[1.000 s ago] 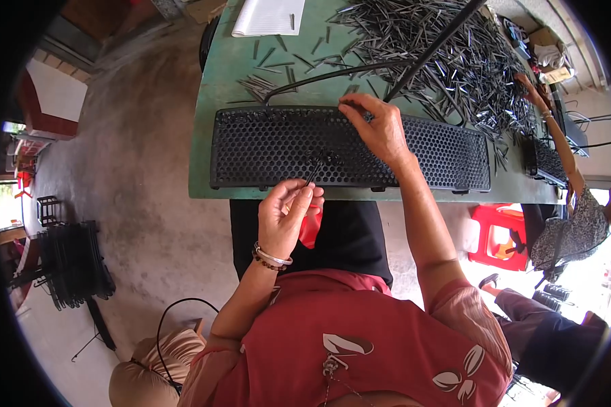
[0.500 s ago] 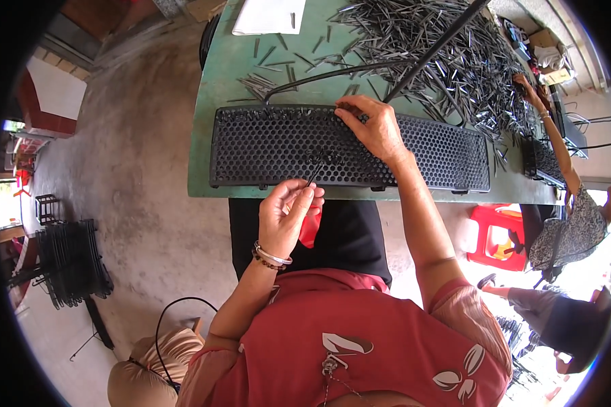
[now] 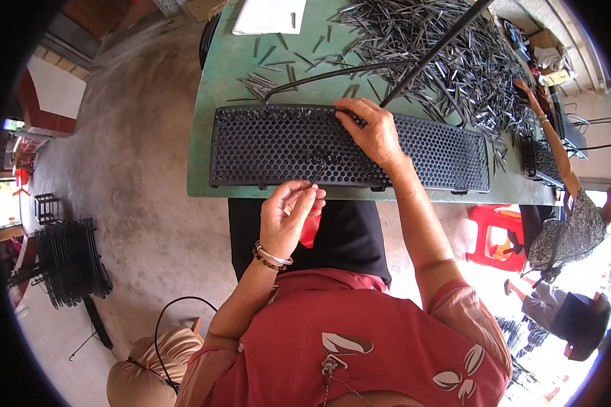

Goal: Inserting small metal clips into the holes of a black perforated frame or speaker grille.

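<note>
A long black perforated panel [image 3: 271,149] lies along the near edge of the green table, its face full of round holes. Small black pieces stick up in a row by its far edge, and a dark cluster sits near its middle. Low at the panel's near edge, my left hand [image 3: 286,214] pinches a thin black strip [image 3: 316,178]. Something red [image 3: 309,232] shows below those fingers; its kind is unclear. My right hand [image 3: 372,132] reaches over the panel, thumb and fingers closed at the far edge. Whatever lies between those fingertips is hidden.
Behind the panel a big heap of thin black strips [image 3: 448,54] covers the green table [image 3: 231,74]. A black rod frame [image 3: 428,57] rises across it. White paper [image 3: 268,17] lies far left. At right, a person's hand [image 3: 521,86] reaches into the heap; a red stool [image 3: 490,234] stands below.
My left hand and its strip have shifted very slightly; my right hand stays at the far edge. At right, the co-worker's hand moved slightly, and another person at lower right has moved away.
</note>
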{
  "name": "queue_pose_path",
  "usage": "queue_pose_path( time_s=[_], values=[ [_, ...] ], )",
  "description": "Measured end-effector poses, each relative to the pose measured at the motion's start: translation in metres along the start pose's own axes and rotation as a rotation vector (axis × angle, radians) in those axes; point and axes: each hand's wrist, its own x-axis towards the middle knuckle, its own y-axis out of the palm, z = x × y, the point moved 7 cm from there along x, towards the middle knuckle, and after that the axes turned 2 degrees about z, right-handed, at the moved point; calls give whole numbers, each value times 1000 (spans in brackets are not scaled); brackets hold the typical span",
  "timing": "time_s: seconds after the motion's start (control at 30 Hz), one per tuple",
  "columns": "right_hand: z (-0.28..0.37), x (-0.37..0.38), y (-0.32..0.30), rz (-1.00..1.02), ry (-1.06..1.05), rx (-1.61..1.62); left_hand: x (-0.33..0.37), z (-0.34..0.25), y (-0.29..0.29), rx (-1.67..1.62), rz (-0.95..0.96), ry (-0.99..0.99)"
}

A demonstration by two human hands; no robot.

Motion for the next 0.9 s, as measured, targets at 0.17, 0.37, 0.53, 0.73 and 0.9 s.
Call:
queue_pose_path(
  time_s=[0.17,0.37,0.53,0.73,0.9],
  values=[
    [12,-2,1,7,-206,-162,0,3,1,0,7,-11],
    [14,-2,7,82,-245,-234,-1,5,2,1,27,-20],
    [24,-7,-10,3,-200,-186,-1,2,1,18,23,-7],
    [63,-37,4,310,157,503,5,-2,7,-38,35,-15],
    [71,-48,9,329,207,649,4,-2,14,11,106,21]
  ],
)
